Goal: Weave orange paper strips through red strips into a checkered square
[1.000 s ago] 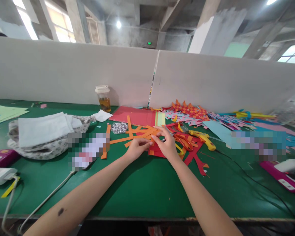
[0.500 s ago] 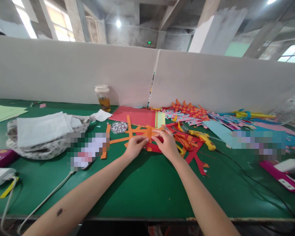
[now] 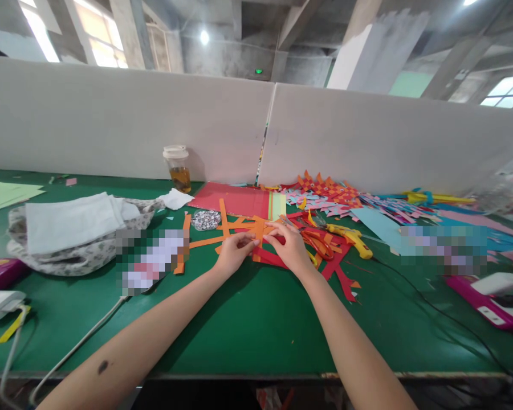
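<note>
Thumb and fingers pinched, my left hand (image 3: pixel 236 251) is at the left side of an orange paper strip (image 3: pixel 259 228) that stands out between both hands. My right hand (image 3: pixel 289 246) pinches the same strip from the right; its fingers partly cover the paper. Beneath and beside them lie red paper strips (image 3: pixel 273 258). Other orange strips (image 3: pixel 205 243) are spread to the left, some crossing. Right of my right hand are orange-handled scissors (image 3: pixel 320 245), partly covered by paper, and a yellow glue gun (image 3: pixel 354 238) with a black cord.
A red sheet (image 3: pixel 233 199) lies behind the hands, near a lidded cup (image 3: pixel 178 169) of tea. Woven orange-red paper pieces (image 3: pixel 327 188) are heaped at back right. Leftward are a bag of small round pieces (image 3: pixel 206 220), a charging phone (image 3: pixel 154 267) and a patterned cloth bundle (image 3: pixel 83 259).
The orange strip between my fingertips has turned from slanting sideways to pointing away from me. My right hand's fingers have shifted slightly, while my left hand stays almost in place.
</note>
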A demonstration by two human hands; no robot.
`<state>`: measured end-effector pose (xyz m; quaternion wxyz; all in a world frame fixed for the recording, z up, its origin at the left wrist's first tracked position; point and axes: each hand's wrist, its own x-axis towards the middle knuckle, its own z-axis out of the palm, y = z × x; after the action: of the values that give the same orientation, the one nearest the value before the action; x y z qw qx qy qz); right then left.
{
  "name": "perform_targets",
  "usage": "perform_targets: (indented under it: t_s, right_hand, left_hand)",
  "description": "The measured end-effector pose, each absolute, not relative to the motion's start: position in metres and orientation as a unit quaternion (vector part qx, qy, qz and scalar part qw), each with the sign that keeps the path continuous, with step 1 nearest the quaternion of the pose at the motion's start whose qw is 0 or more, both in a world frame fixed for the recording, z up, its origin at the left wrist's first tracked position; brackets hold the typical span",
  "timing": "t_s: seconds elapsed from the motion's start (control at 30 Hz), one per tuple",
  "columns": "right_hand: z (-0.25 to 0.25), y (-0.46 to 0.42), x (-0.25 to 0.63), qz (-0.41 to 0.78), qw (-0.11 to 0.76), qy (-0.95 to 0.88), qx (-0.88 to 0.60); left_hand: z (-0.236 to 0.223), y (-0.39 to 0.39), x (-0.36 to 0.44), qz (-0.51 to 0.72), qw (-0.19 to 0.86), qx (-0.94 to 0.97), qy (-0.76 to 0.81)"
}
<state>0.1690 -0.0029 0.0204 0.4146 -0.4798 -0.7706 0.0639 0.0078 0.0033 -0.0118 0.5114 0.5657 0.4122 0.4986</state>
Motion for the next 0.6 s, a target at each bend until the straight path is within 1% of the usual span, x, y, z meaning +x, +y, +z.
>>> perform_targets:
  t_s: [0.13, 0.33, 0.6]
  right_hand:
    - [0.0204, -0.0027, 0.17, 0.082, 0.411, -0.777, -0.471]
    - [0.0209, -0.0041, 0.1695, 0.076, 0.403, -0.785, -0.464]
    - [0.0239, -0.0076, 0.169, 0.083, 0.39, -0.792, -0.463]
  left_hand:
    - [-0.0102, 0.0022, 0.0077, 0.499, 0.519, 0.564, 0.406]
    - [-0.0111, 0.0024, 0.0078, 0.499, 0.522, 0.575, 0.384]
    - [-0.0087, 0.0022, 0.0069, 0.511, 0.477, 0.602, 0.386]
